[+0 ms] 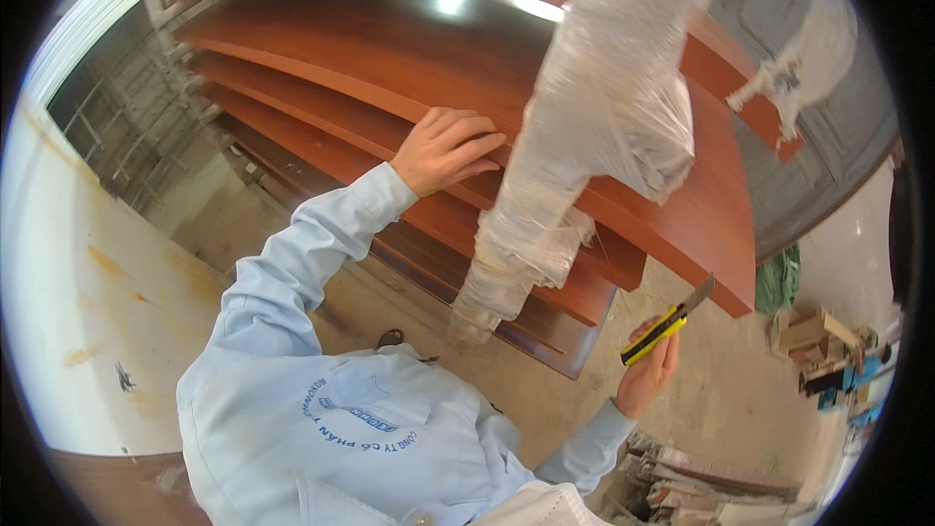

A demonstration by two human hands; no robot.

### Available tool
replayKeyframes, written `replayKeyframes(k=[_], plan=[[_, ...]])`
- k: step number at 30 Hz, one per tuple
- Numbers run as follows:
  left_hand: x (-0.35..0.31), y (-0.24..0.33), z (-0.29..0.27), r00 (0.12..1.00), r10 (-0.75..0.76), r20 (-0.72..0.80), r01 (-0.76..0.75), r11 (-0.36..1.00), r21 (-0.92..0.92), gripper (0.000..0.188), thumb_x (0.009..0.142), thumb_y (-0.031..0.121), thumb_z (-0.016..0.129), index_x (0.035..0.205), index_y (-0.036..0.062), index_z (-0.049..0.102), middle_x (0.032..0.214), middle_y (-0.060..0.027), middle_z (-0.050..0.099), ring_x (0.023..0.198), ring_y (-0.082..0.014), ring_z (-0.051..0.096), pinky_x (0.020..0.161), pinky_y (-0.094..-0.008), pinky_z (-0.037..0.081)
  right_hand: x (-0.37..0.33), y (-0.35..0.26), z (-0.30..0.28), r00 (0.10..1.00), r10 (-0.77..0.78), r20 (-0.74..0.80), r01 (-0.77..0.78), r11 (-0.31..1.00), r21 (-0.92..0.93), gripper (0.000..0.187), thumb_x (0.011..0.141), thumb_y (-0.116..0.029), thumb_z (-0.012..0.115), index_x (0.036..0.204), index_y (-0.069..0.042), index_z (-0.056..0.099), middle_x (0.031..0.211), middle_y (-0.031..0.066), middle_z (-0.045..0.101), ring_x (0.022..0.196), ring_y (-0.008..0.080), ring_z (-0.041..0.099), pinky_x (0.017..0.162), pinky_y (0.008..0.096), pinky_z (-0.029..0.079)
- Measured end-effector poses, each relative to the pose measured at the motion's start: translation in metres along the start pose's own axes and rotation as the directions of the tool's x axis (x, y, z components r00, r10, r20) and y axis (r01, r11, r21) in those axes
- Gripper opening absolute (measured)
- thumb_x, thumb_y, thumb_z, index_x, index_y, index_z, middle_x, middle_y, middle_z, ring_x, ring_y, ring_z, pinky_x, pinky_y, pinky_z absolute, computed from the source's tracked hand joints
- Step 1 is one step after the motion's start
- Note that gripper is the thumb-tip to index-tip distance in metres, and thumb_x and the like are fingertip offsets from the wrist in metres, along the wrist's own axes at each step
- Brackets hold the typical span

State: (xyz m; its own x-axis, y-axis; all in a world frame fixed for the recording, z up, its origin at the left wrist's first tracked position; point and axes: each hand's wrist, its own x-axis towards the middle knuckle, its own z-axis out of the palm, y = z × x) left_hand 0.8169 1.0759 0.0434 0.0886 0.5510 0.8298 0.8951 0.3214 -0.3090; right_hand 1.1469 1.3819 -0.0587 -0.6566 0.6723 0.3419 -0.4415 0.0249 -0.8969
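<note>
Several reddish-brown wooden boards (380,34) are stacked with gaps between them. Clear plastic film (604,68) is wrapped in a thick band around the boards, bunched and wrinkled on its right side. My left hand (446,151) rests against the front edge of a board, just left of the film, with its fingers slightly bent and apart. Lower right, my right hand (651,375) grips a yellow and black utility knife (662,331). Its blade is out and points up beside the corner of a board, apart from the film.
A torn piece of film (804,63) hangs from a board at the upper right, before a dark grey panel (828,151). Scrap wood (696,487) lies on the floor at the lower right. Cardboard boxes (818,336) and a green bag (779,281) are farther right.
</note>
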Motion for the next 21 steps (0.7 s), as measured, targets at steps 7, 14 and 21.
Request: replayKeyframes(k=[7, 14, 21], plan=[[-0.019, -0.065, -0.046, 0.916, -0.274, -0.293, 0.331, 0.929, 0.167, 0.031, 0.080, 0.014, 0.084, 0.108, 0.0118, 0.073, 0.113, -0.0074, 0.069, 0.104, -0.0282, 0.065, 0.088, -0.0417, 0.050, -0.041, -0.023, -0.023, 0.968, -0.020, 0.248, 0.010, 0.999, 0.040, 0.052, 0.100, -0.042, 0.068, 0.125, 0.003, 0.059, 0.102, 0.0081, 0.062, 0.087, 0.0130, 0.058, 0.069, 0.0288, 0.048], [-0.043, -0.138, -0.087, 0.767, -0.465, -0.443, 0.535, 0.844, 0.041, 0.020, 0.088, 0.007, 0.076, 0.108, 0.0086, 0.073, 0.110, -0.0090, 0.071, 0.104, -0.0292, 0.065, 0.091, -0.0375, 0.052, -0.080, -0.023, 0.126, 0.838, 0.039, 0.544, 0.189, 0.915, -0.356, 0.046, 0.085, -0.020, 0.078, 0.121, 0.006, 0.069, 0.093, 0.0169, 0.068, 0.083, 0.0236, 0.066, 0.069, 0.0327, 0.049], [-0.094, -0.236, -0.103, 0.757, -0.499, -0.422, 0.499, 0.858, -0.120, 0.017, 0.093, 0.004, 0.070, 0.109, 0.0057, 0.073, 0.108, -0.0106, 0.073, 0.103, -0.0271, 0.068, 0.092, -0.0355, 0.052, -0.054, 0.051, 0.321, 0.869, -0.369, 0.328, 0.494, 0.625, -0.605, 0.043, 0.088, -0.002, 0.074, 0.131, 0.002, 0.066, 0.108, 0.0203, 0.069, 0.095, 0.0359, 0.065, 0.085, 0.0412, 0.052]])
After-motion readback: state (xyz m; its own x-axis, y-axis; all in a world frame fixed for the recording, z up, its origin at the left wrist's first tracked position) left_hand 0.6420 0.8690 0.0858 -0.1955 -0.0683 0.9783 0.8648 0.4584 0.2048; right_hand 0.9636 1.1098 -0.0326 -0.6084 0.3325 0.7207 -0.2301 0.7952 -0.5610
